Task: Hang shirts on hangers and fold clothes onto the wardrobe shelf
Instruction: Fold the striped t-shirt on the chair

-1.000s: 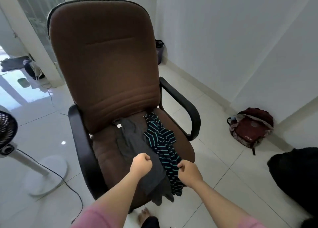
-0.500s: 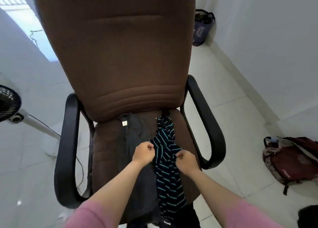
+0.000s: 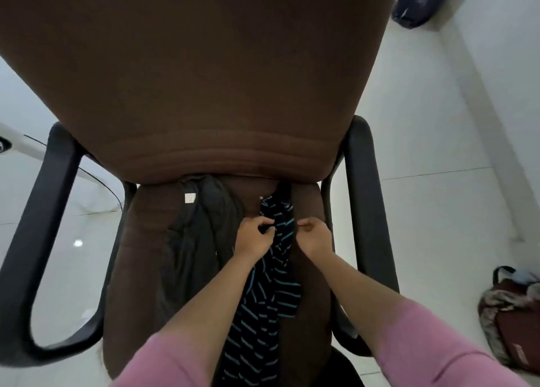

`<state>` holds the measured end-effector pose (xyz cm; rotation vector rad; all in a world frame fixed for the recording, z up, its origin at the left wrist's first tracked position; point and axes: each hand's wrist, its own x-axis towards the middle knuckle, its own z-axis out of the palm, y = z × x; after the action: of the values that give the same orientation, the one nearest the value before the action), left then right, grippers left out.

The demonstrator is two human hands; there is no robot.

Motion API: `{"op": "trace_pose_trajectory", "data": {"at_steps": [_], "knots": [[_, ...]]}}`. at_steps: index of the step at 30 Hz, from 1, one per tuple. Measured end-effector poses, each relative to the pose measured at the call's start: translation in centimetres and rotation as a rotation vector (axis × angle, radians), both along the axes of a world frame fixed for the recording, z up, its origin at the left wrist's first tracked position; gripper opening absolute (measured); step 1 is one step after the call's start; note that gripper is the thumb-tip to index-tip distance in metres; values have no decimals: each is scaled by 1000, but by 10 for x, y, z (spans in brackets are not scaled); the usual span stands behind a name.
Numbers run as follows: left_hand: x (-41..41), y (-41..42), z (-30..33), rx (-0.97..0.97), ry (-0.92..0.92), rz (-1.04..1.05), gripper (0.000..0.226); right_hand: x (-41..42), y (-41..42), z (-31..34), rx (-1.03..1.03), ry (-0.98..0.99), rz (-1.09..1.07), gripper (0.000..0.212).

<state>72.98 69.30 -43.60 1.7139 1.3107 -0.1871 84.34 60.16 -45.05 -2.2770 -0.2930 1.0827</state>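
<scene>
Brown fabric office chair fills view, black armrests hemming seat both sides. Left hand and right hand each pinch navy teal-striped shirt at upper edges, mid-seat. Dark grey garment just left, touching. White tiled floor, maroon backpack right.

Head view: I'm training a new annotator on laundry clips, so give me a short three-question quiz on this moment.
1. True or false: both hands pinch the striped shirt.
2. Which lies nearer the chair's left armrest: A) striped shirt B) dark grey garment?
3. What colour are the person's sleeves?

Key:
1. True: left hand and right hand pinch it near its top.
2. B.
3. Pink.
</scene>
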Motion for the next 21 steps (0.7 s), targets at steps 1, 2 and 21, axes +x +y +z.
{"op": "trace_pose_trajectory", "data": {"at_steps": [1,2,21], "knots": [[4,0,-8,-5,-4,-15,23,2,5,-7,10,9,-7,19],[6,-1,-14,-17,0,-26,25,2,10,-14,15,26,-11,21],[-48,33,20,-18,-56,307,25,-20,36,15,180,380,-441,25]]}}
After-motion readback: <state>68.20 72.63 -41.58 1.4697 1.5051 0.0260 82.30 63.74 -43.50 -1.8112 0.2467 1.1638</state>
